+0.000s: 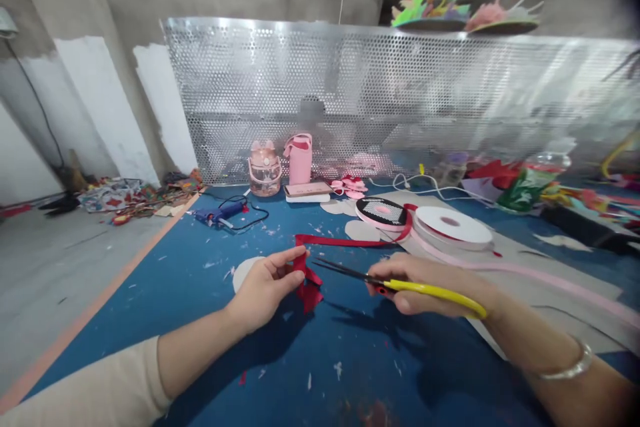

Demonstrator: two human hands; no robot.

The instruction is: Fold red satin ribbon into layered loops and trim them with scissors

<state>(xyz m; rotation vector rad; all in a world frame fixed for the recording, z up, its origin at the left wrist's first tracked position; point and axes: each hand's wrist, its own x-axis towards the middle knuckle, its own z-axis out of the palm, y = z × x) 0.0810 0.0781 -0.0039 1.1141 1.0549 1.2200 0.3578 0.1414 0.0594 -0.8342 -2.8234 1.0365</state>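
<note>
Between thumb and fingers, my left hand pinches a red ribbon. Cut-looking ends of it hang below the fingertips, and its other end runs right to the spools. My right hand grips a pair of scissors with yellow handles and dark blades. The blade tips point left, close to the ribbon by my left fingers; I cannot tell whether they touch it. A pale round disc lies partly hidden behind my left hand.
A white ribbon spool and a black-topped spool lie on grey card at the right. A blue glue gun rests at the left. Behind stand a pink bottle, a clear pink jar and a phone, before a perforated metal screen.
</note>
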